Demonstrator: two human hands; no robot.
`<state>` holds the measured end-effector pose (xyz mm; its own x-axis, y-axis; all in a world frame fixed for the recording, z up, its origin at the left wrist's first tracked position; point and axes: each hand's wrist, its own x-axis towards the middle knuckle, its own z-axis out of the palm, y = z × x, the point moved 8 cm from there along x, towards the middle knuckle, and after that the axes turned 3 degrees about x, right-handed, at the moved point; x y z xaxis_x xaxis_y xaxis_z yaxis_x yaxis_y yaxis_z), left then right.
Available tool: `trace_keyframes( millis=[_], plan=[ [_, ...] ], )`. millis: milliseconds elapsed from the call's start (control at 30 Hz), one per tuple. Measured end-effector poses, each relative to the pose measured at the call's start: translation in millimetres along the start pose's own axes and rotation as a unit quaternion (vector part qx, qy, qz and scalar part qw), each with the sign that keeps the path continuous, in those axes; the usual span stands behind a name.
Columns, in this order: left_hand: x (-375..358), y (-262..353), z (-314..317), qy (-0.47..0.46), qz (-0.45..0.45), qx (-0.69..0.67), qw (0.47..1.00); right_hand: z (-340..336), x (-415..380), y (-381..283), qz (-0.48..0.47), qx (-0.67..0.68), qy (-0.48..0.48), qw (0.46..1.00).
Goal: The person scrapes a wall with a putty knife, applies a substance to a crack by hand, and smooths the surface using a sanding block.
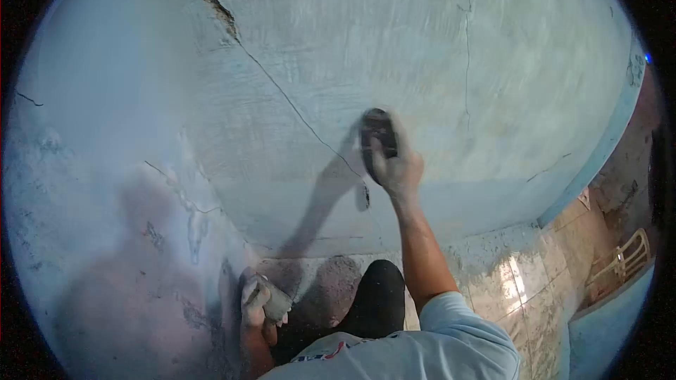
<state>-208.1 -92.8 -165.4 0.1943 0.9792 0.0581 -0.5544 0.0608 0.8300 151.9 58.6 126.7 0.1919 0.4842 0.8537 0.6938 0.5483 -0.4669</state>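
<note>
My right hand [403, 169] grips a dark oval pad [374, 130], rounded at its ends like a brush or a sole, and holds it up against the pale blue-green wall [303, 63]. Whether bristles face the wall is hidden. A thin crack [282, 91] runs down the plaster just left of this hand, wide and broken at its upper end, with a small dark hole near its lower end. Low at the left, my left hand [253, 307] is closed around a grey, dusty object [277, 301] whose kind I cannot make out.
A side wall [91, 190] with stains and cracks meets this wall at the left. Dusty, glossy floor tiles [517, 281] lie at the lower right. Beyond a low blue wall [609, 331] stands a pale chair [627, 257]. My dark-clothed knee [380, 288] is bent near the wall's foot.
</note>
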Motion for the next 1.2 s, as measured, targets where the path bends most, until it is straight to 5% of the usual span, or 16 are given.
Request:
trace_keyframes(
  millis=[100,167,233,300,433,467,567,700,767,933,1033,1100,1200],
  plan=[
    [-4,-29,-49,0.087,0.095,0.093,0.987,32,-23,9,-0.010,0.028,0.001,1.000],
    [-2,-28,-37,0.097,0.079,0.057,0.991,67,-33,-20,-0.040,-0.077,-0.054,0.995],
    [-5,-22,-16,0.084,0.060,0.016,0.995,53,-24,-28,-0.106,-0.026,-0.002,0.994],
    [-4,-5,-5,0.063,0.052,0.013,0.997,35,-31,2,0.011,-0.009,-0.013,1.000],
    [9,16,15,0.031,0.054,0.058,0.996,44,-34,-24,-0.117,-0.013,0.058,0.991],
    [7,16,27,0.026,0.051,0.064,0.996,67,-39,-25,-0.012,-0.040,-0.078,0.996],
    [-7,35,55,0.039,0.004,0.062,0.997,53,-32,-10,-0.077,-0.018,-0.043,0.996],
    [-14,38,40,0.054,-0.041,0.028,0.997,2,-28,21,0.083,0.129,0.116,0.981],
    [-23,29,36,0.072,-0.014,0.036,0.997,37,-3,-13,0.015,0.195,0.101,0.976],
    [-8,21,20,0.091,0.134,0.179,0.970,114,62,-140,-0.020,-0.067,-0.155,0.985],
    [-21,15,22,0.095,0.084,0.098,0.987,59,58,-95,-0.128,0.086,0.022,0.988],
    [-34,17,14,0.095,0.053,0.047,0.993,24,50,-65,-0.076,0.080,0.109,0.988],
    [-36,20,7,0.093,0.035,0.036,0.994,63,65,-115,-0.128,0.164,0.049,0.977]
  ],
)
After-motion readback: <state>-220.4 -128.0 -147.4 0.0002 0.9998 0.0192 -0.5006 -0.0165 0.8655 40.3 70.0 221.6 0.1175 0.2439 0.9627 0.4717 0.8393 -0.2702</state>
